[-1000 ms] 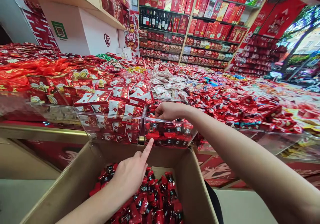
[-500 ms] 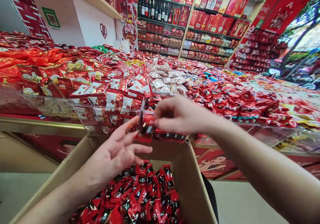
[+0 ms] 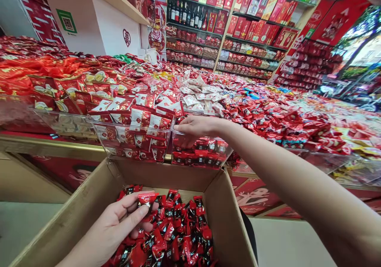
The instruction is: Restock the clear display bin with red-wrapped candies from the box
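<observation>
My left hand [image 3: 127, 219] is above the open cardboard box [image 3: 224, 215], thumb and fingers closed on a wrapped candy [image 3: 147, 198] with a red and dark wrapper. Loose candies of the same look [image 3: 175, 227] cover the bottom of the box. My right hand [image 3: 196, 127] reaches over the rim of a clear plastic bin [image 3: 224, 161], fingers pointing down inside it. They show only dimly through the plastic, so I cannot tell whether they hold anything. Red and black candies [image 3: 201, 157] stand in rows within that bin, right of my fingers.
Left of that bin, a clear bin [image 3: 131, 130] holds red and white packets. Piles of wrapped sweets [image 3: 279, 118] spread across the counter to the right. Shelves with bottles [image 3: 186, 14] and red boxes rise behind. The box's front flap edge touches the counter.
My left hand has moved down from the bin to over the box and now grips a candy. The right hand, which held a candy in front of the bin, has gone into the bin.
</observation>
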Demonstrator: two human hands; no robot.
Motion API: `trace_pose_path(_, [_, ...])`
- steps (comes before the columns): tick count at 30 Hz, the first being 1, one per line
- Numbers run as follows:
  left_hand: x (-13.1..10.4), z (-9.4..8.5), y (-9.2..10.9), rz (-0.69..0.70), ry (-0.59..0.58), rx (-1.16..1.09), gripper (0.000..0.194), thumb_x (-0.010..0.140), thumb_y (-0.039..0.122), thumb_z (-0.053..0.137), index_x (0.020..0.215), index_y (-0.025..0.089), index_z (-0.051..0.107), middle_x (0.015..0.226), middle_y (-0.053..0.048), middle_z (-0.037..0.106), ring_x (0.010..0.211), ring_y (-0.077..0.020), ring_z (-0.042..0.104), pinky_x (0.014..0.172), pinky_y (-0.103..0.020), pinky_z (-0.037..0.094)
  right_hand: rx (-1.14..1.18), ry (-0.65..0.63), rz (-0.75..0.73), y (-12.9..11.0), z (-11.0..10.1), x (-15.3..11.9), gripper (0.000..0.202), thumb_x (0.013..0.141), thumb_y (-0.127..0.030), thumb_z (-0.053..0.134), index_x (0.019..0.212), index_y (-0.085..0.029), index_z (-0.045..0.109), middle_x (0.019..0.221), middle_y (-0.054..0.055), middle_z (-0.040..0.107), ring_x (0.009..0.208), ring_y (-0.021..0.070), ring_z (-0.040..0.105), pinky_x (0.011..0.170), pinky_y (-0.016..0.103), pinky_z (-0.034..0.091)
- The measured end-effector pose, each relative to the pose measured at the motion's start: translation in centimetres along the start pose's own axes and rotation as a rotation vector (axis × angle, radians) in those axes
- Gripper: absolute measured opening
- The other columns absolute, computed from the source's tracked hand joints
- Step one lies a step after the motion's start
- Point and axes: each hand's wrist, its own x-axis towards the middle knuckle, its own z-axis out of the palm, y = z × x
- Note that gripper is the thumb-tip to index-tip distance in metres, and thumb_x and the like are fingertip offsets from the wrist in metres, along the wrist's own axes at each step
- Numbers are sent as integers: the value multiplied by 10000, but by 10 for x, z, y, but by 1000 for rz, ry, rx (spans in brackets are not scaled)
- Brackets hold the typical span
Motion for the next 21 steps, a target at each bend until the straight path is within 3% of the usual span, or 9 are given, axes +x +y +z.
trace_pose_path(4, [2, 1, -7, 3, -50, -20, 277, 702, 354, 561, 948, 226, 559, 756, 8, 649, 613, -148, 626, 433, -172, 413, 190, -208, 117, 5, 1, 6, 306, 821, -323, 342, 789, -128, 575, 640, 43, 619, 574, 89, 562, 616, 233, 462])
trace_pose_path(8, [4, 2, -9, 26, -29, -28, 262, 707, 336, 558, 939, 215, 551, 787, -2, 664, 658, -163, 631, 478, -194, 435, 178, -205, 148, 9, 0, 7, 317, 811, -340, 351, 799, -133, 591, 639, 48, 618, 555, 90, 552, 582, 226, 454])
trace_pose_path(12, [8, 1, -7, 34, 0, -70, 315, 692, 347, 575, 974, 219, 522, 786, -3, 662, 660, -173, 638, 488, -210, 458, 13, -54, 16, 5, -7, 3, 306, 798, -362, 369, 794, -138, 578, 661, 33, 603, 531, 75, 514, 533, 206, 416])
trace_pose_path(15, [12, -1, -1, 24, 4, -122, 350, 698, 346, 574, 1013, 250, 454, 940, -14, 637, 655, -174, 652, 444, -197, 446, -261, 263, -148, -7, -9, -11, 244, 755, -330, 444, 739, -124, 574, 650, 26, 574, 529, 74, 467, 514, 210, 366])
trace_pose_path(17, [13, 2, 11, 53, -2, -161, 338, 717, 318, 564, 1014, 265, 411, 990, -11, 623, 650, -162, 655, 451, -187, 446, -365, 412, -255, -17, 2, -26, 242, 754, -321, 442, 743, -122, 578, 663, 28, 568, 550, 77, 450, 519, 213, 340])
trace_pose_path(19, [13, 10, 31, 112, -18, -181, 327, 732, 284, 557, 1011, 274, 387, 949, 6, 640, 650, -149, 652, 480, -184, 457, -381, 400, -343, -27, 22, -42, 243, 746, -336, 453, 776, -130, 580, 704, 30, 575, 583, 82, 454, 532, 210, 331])
trace_pose_path(21, [12, 21, 52, 192, -61, -200, 312, 734, 263, 559, 995, 284, 389, 886, 29, 660, 647, -140, 645, 510, -191, 475, -387, 275, -375, -32, 46, -55, 236, 710, -346, 504, 784, -133, 574, 716, 30, 579, 593, 88, 460, 527, 206, 327])
